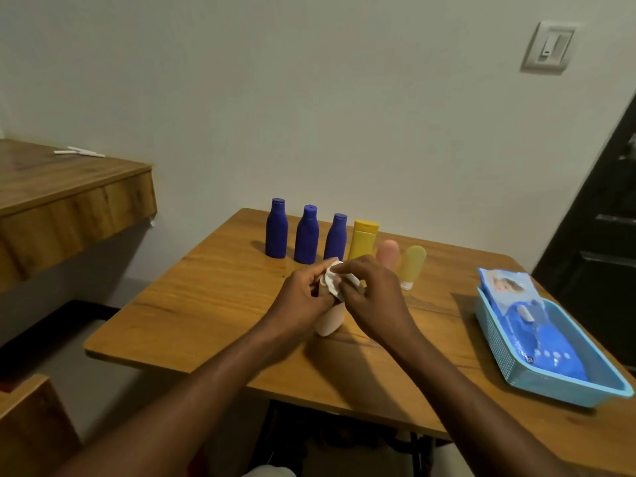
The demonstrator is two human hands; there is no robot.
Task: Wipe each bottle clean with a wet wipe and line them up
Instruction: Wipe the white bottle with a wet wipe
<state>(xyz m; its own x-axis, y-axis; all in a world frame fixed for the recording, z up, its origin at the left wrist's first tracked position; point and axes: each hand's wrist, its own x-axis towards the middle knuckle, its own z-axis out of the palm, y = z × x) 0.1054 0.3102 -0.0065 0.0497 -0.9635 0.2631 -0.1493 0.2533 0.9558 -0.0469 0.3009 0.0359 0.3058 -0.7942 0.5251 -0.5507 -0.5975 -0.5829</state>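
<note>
Bottle (pixel 329 322) in left grip (pixel 303 297); wipe (pixel 333 280) in right grip (pixel 375 297).

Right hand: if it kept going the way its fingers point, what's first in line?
Likely the pale bottle held by the left hand; the right hand pinches the wet wipe against its top. Depth unclear.

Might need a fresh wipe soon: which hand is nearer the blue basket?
Right. The right hand, holding the wipe on the pale bottle, has the blue basket off to its right; the left hand, gripping that bottle, is farther left.
</note>
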